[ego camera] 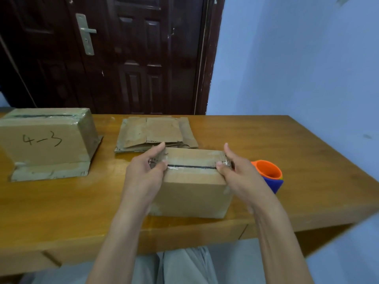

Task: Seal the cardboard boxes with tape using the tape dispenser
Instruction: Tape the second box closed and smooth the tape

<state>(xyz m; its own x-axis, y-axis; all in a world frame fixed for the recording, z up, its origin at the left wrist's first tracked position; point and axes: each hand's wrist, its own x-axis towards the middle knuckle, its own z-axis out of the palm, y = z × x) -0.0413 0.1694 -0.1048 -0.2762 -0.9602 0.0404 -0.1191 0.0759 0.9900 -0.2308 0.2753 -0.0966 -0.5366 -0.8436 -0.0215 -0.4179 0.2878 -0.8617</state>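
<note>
Brown cardboard, with clear tape shining along its top seam: the small box [191,181] stands at the near middle of the tabletop [297,152], and both hands are on it. The left hand [146,171] pinches the tape end over the left edge, the right hand [235,173] does the same at the right, fingers [220,168] curled on the strip. This box looks nearly sealed, only the ends left to press down. The box marked 4-3 [47,140] at far left already carries tape on top. Flattened boxes [155,133] behind appear not yet built or sealed. An orange and blue object [268,175], perhaps the tape dispenser, lies just right of the box. Beyond the wooden surface stand a dark door [123,54] and a blue wall [297,58].
</note>
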